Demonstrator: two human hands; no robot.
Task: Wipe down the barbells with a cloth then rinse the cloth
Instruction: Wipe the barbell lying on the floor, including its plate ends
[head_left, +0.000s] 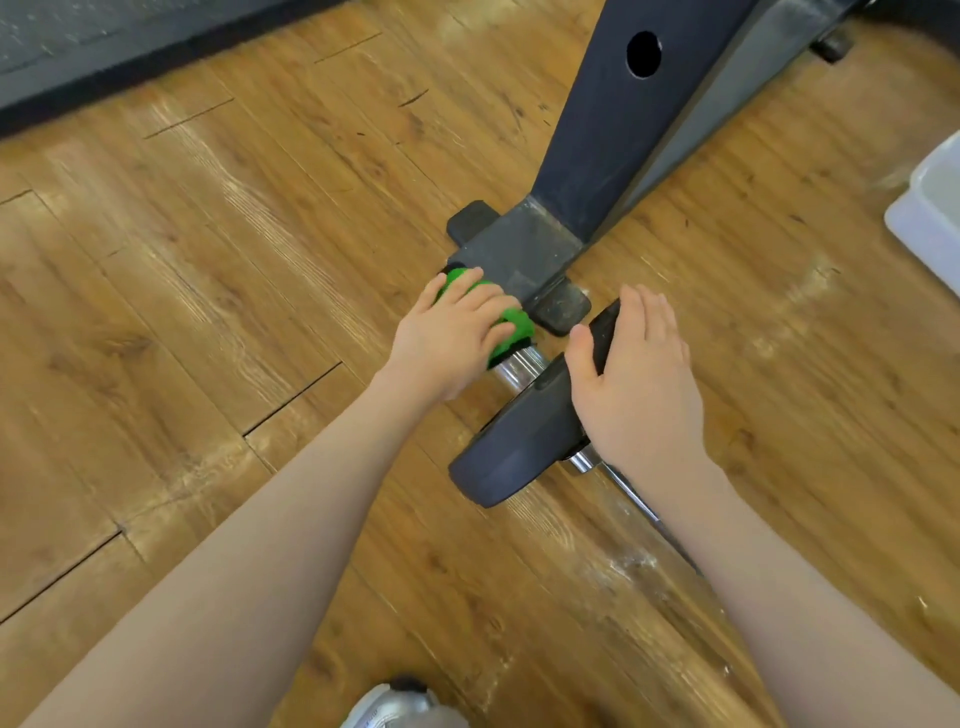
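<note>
Left grip (457, 332) wraps soft green cloth (511, 325) around slippery chrome barbell (519, 366); right grip (636, 384), fingers spread, steadies heavy plate (519, 441).

Gym, barbell (524, 364) with weight plate (519, 441), steel rack post (613, 145), wood floor (208, 312)

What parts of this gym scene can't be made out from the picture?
Head view:
- Chrome barbell bar: its end is hidden under the green cloth and left hand; its length passes behind the right forearm.
- White plastic tub: cut off by the right edge.
- Grey shoe: cut off at the bottom.
</note>
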